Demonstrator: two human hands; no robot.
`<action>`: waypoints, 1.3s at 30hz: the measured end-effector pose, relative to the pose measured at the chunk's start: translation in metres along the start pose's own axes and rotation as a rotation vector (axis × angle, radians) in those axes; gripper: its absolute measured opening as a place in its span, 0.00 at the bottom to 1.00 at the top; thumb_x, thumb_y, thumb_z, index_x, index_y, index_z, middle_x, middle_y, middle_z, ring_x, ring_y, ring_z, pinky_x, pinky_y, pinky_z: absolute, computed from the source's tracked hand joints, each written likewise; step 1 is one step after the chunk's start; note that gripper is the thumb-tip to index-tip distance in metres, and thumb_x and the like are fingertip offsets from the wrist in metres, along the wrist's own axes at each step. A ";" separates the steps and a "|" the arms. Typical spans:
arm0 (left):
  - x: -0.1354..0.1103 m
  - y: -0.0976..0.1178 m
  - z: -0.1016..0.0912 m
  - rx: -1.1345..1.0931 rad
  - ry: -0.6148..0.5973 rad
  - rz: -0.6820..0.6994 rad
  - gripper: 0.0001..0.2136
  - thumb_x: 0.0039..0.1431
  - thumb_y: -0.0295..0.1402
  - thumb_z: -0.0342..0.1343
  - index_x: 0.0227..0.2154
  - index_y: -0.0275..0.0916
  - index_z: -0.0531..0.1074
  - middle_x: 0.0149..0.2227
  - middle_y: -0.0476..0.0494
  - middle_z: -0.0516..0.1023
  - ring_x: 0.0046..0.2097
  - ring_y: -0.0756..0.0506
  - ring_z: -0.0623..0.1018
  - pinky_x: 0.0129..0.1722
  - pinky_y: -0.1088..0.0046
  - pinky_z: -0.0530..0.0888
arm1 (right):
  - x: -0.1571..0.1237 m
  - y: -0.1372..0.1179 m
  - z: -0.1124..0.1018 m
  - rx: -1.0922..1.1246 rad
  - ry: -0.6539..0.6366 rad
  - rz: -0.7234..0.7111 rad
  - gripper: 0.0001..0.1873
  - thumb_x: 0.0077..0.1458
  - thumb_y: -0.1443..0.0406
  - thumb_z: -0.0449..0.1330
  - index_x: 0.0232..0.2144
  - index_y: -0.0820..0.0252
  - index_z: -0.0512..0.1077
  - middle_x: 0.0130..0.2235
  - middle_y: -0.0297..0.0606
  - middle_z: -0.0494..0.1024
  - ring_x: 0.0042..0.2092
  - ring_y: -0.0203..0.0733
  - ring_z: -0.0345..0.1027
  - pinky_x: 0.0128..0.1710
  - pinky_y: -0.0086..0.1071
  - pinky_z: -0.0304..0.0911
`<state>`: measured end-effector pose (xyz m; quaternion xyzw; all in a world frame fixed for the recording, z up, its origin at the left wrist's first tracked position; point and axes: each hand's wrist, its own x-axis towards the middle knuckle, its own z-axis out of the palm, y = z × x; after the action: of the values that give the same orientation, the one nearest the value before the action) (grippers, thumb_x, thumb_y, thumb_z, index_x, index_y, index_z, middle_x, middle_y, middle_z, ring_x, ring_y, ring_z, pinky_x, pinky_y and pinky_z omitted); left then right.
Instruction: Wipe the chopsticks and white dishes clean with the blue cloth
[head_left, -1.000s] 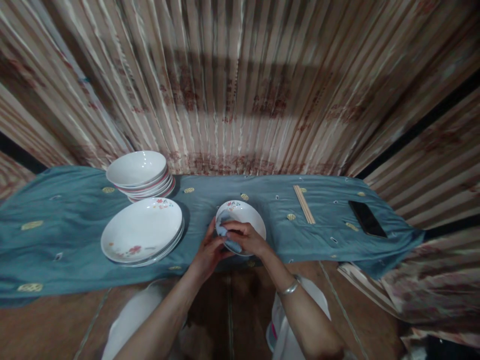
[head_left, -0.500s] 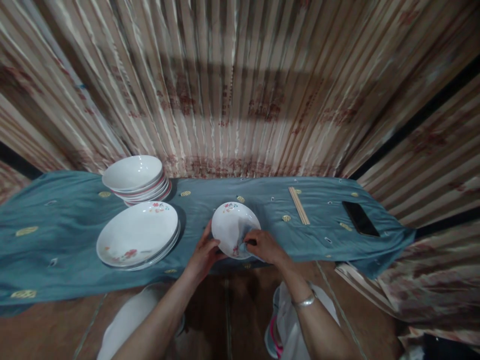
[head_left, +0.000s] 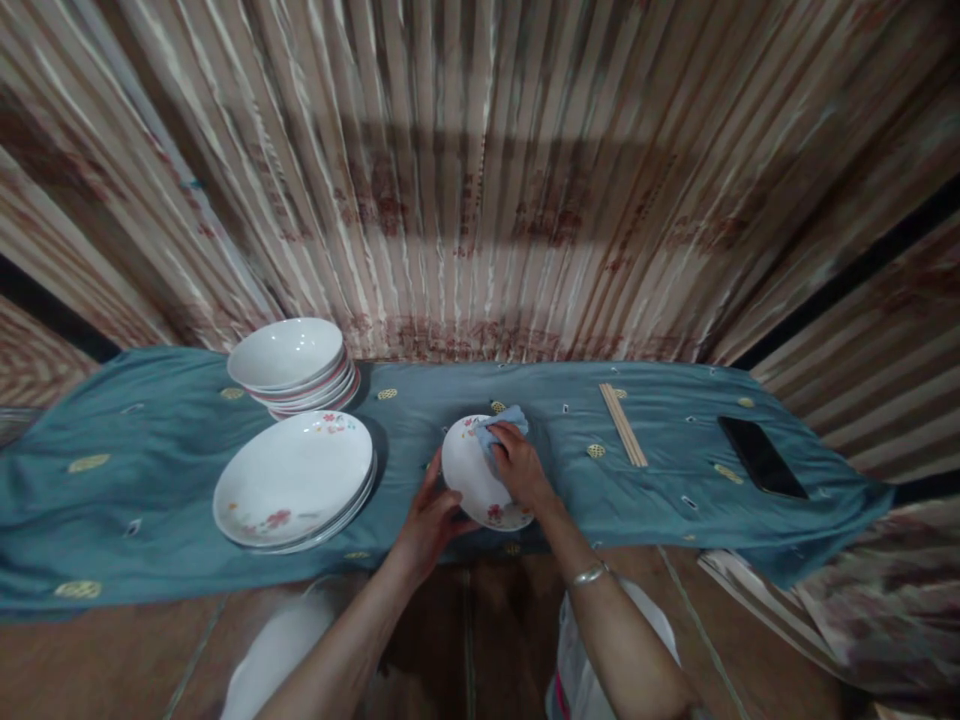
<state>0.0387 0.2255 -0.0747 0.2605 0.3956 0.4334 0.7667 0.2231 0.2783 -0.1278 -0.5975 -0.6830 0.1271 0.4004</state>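
**A:** What is the left hand point(head_left: 431, 515) doing?

**B:** It is grasping the near-left rim of a small white ceramic dish with red flower prints point(head_left: 476, 480). The fingers are curling underneath and tipping the dish, so its hollow is facing the person.

**A:** And the right hand point(head_left: 520, 465)?

**B:** It is clenching a bunched pale blue cloth point(head_left: 501, 420) and pressing it against the dish's far inner edge. The left hand is probably bracing the dish against that pressure.

**A:** Where is the dish sitting?

**B:** It is at the near edge of the surface, over the teal embroidered cover point(head_left: 150, 470), right in front of the person. The hands are hiding its base, so I cannot tell whether it is touching the cover or hanging just above it.

**A:** What is lying around it?

**B:** To the left, a stack of wide white floral plates point(head_left: 292, 480) is sitting near the dish. Behind that, a stack of deep white bowls with reddish edges point(head_left: 289, 360) is standing close to the striped pinkish curtain point(head_left: 480, 200). Both stacks are within easy reach of the left arm. To the right, a pair of pale wooden chopsticks point(head_left: 623, 425) and a black smartphone point(head_left: 761, 457) are lying well apart from the dish, seemingly out of the way of the hands.
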 end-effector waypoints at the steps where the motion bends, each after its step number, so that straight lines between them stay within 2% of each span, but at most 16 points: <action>1: 0.000 -0.001 0.000 -0.003 0.001 -0.001 0.42 0.44 0.28 0.63 0.64 0.53 0.55 0.58 0.40 0.67 0.44 0.42 0.76 0.41 0.55 0.79 | 0.003 -0.004 0.003 0.042 -0.002 0.001 0.20 0.57 0.70 0.50 0.50 0.59 0.71 0.54 0.45 0.72 0.56 0.45 0.65 0.60 0.42 0.58; 8: 0.001 -0.005 -0.004 0.002 -0.036 0.022 0.41 0.46 0.29 0.63 0.64 0.53 0.54 0.58 0.40 0.69 0.46 0.40 0.77 0.40 0.56 0.79 | 0.010 -0.030 0.015 0.340 -0.091 -0.013 0.22 0.58 0.66 0.54 0.55 0.57 0.69 0.58 0.44 0.68 0.61 0.44 0.59 0.63 0.40 0.52; 13: -0.003 0.000 0.001 0.000 -0.044 0.012 0.41 0.45 0.30 0.63 0.64 0.52 0.54 0.58 0.39 0.69 0.47 0.39 0.77 0.40 0.56 0.79 | 0.005 -0.050 0.012 0.528 -0.193 0.009 0.20 0.57 0.64 0.56 0.52 0.55 0.71 0.57 0.41 0.70 0.59 0.43 0.62 0.60 0.38 0.57; 21: 0.004 -0.006 -0.003 -0.041 0.015 0.004 0.41 0.43 0.29 0.62 0.63 0.50 0.55 0.55 0.40 0.72 0.43 0.42 0.78 0.39 0.59 0.78 | -0.007 -0.061 -0.005 0.738 -0.419 0.092 0.13 0.53 0.59 0.60 0.39 0.60 0.76 0.41 0.37 0.79 0.44 0.41 0.72 0.49 0.34 0.65; 24: 0.001 0.000 0.000 -0.027 -0.009 -0.001 0.40 0.43 0.29 0.61 0.63 0.49 0.56 0.53 0.41 0.73 0.42 0.42 0.78 0.38 0.60 0.78 | -0.010 -0.058 -0.013 0.719 -0.531 0.131 0.13 0.52 0.58 0.61 0.35 0.61 0.77 0.35 0.34 0.78 0.38 0.39 0.71 0.42 0.31 0.66; 30: -0.004 0.007 0.003 0.008 -0.047 -0.010 0.39 0.46 0.30 0.58 0.63 0.48 0.55 0.45 0.43 0.76 0.38 0.43 0.78 0.36 0.63 0.77 | -0.022 -0.050 -0.031 0.607 -0.671 0.181 0.11 0.49 0.60 0.63 0.34 0.60 0.79 0.31 0.32 0.78 0.32 0.36 0.70 0.33 0.28 0.63; 36: -0.002 0.004 0.000 0.016 -0.022 0.017 0.41 0.43 0.28 0.61 0.64 0.51 0.56 0.47 0.45 0.76 0.36 0.45 0.77 0.36 0.64 0.77 | -0.037 -0.042 -0.057 0.342 -0.662 0.209 0.09 0.48 0.66 0.61 0.32 0.57 0.81 0.28 0.32 0.80 0.29 0.37 0.71 0.30 0.28 0.62; 39: -0.003 0.003 0.000 0.025 -0.031 0.034 0.43 0.42 0.29 0.63 0.64 0.50 0.56 0.48 0.44 0.76 0.37 0.45 0.76 0.38 0.62 0.77 | -0.042 -0.042 -0.069 0.116 -0.603 0.180 0.10 0.48 0.68 0.60 0.33 0.57 0.81 0.30 0.34 0.81 0.32 0.40 0.72 0.34 0.30 0.64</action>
<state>0.0366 0.2246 -0.0715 0.2835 0.3847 0.4374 0.7618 0.2402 0.2080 -0.0723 -0.5674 -0.7068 0.3719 0.2005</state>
